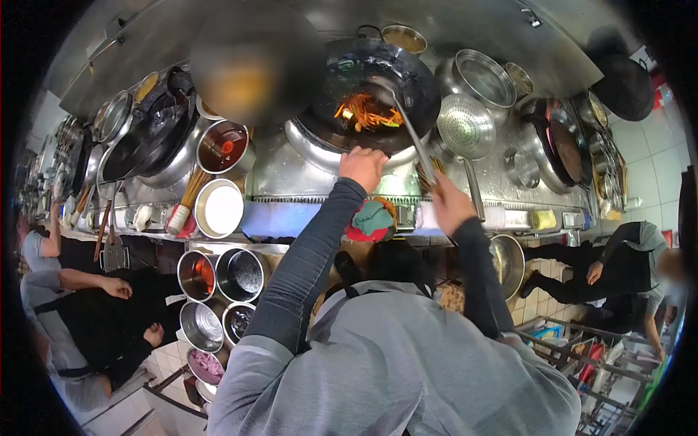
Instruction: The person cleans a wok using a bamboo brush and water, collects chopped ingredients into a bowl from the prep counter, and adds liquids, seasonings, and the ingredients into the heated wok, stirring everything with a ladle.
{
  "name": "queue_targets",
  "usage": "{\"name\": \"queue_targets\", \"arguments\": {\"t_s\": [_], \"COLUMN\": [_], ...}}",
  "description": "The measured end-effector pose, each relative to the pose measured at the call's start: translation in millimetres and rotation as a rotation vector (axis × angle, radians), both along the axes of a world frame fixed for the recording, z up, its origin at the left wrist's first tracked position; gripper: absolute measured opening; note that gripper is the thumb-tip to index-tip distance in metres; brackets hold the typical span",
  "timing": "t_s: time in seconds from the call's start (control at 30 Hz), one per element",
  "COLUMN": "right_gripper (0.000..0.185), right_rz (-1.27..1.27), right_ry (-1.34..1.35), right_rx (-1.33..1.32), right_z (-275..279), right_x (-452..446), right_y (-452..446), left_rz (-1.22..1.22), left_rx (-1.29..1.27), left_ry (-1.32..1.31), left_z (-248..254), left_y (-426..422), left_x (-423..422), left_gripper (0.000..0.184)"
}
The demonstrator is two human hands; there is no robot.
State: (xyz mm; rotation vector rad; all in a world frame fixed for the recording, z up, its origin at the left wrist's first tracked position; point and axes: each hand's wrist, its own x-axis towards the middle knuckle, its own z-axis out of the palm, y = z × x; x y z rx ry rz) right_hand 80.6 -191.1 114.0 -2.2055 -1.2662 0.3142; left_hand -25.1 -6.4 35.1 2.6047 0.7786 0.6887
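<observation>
My left hand (363, 168) is closed at the near rim of a large black wok (418, 69); the grip itself is partly hidden. Inside the wok lie orange strips of food (367, 115) that look like shredded carrot, with some green and pale bits. My right hand (454, 204) is wrapped round the long handle of a metal wok ladle (416, 136), whose head rests in the wok beside the food. Just right of the ladle, a perforated strainer (467, 127) lies with its handle pointing toward my right forearm.
Left of the wok stand a pot of dark red liquid (222, 147) and a pot of white contents (220, 208). A bundled cloth (372, 220) sits at the counter edge. Several steel pots (241, 275) stand lower left. Other people (94, 320) are at both sides.
</observation>
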Motion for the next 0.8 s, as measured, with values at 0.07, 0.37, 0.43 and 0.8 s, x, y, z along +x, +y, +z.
{"name": "queue_targets", "arguments": {"t_s": [0.07, 0.37, 0.43, 0.8], "right_gripper": [0.036, 0.039, 0.038, 0.04], "right_rz": [-0.031, 0.008, -0.075, 0.034], "right_ry": [0.059, 0.417, 0.033, 0.203], "right_rx": [0.063, -0.018, -0.15, 0.106], "right_z": [-48, -7, 16, -4], "right_x": [-5, 47, 14, 35], "right_y": [27, -35, 3, -22], "left_rz": [-0.01, 0.005, 0.004, 0.097], "left_rx": [-0.01, -0.015, -0.039, -0.113], "left_ry": [-0.008, -0.068, -0.103, -0.15], "left_z": [0, -2, -4, 0], "left_y": [0, -1, -1, -12], "left_x": [-1, -5, -3, -1], "left_gripper": [0.018, 0.015, 0.015, 0.017]}}
